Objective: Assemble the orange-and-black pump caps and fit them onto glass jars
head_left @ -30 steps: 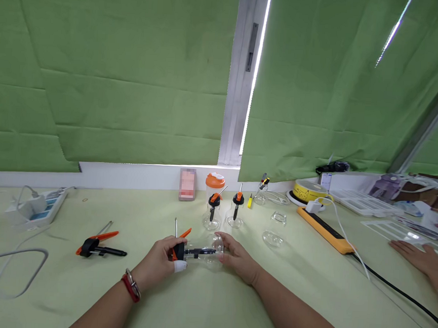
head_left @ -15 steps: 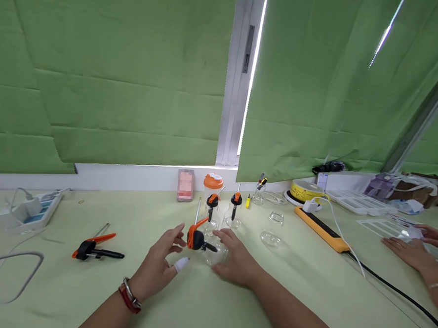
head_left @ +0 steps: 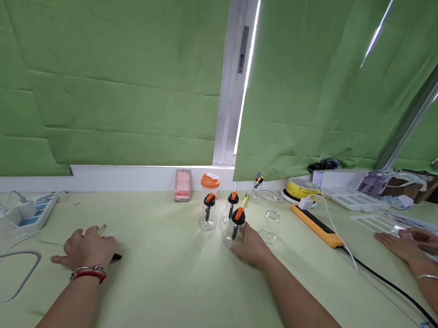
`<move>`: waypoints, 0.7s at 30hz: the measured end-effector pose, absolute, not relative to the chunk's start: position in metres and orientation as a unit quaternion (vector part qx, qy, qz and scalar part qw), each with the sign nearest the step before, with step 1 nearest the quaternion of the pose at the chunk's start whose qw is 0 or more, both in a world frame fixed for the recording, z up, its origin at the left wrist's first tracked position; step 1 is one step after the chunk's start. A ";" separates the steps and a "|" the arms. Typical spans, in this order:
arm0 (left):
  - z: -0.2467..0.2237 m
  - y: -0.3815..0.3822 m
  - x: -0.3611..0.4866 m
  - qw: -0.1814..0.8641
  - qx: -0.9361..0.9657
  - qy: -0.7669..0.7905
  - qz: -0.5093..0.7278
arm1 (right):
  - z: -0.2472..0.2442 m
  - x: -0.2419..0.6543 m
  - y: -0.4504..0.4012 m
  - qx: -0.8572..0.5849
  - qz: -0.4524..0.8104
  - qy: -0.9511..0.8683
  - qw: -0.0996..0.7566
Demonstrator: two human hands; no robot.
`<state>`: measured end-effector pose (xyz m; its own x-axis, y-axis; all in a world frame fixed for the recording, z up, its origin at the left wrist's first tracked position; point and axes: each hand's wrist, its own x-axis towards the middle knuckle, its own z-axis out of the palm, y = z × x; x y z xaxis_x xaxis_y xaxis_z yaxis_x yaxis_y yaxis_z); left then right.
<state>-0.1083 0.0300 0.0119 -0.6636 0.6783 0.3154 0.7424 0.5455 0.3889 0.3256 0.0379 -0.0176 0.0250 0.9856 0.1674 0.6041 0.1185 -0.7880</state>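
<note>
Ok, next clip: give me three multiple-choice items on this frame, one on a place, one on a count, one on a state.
1. Where is the person's left hand?
A. on the yellow round box
B. over the orange-and-black pump part lying on the pale green table
C. on the white power strip

2. How many small clear glass bottles with black-and-orange pump caps stand upright near the middle of the table?
A. three
B. one
C. six

3. How is the bottle at the right hand?
A. lying on its side
B. upside down
C. standing upright

Answers:
1 B: the hand covers the orange-and-black pump part on the pale green table, away from the strip.
2 A: two capped bottles stand behind, one in front.
3 C: its cap points up while the fingers touch its side.
</note>
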 end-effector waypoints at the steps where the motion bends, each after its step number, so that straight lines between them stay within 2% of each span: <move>1: 0.011 0.030 -0.111 0.043 -0.407 -0.880 -0.241 | -0.020 0.327 0.041 -0.625 0.244 -0.644 0.369; 8: 0.011 0.033 -0.102 -0.024 -0.488 -0.855 -0.175 | -0.035 0.335 0.055 -0.629 0.207 -0.637 0.396; 21: 0.012 0.017 -0.039 -0.047 -0.632 -0.760 -0.145 | -0.040 0.330 0.071 -0.654 0.202 -0.610 0.399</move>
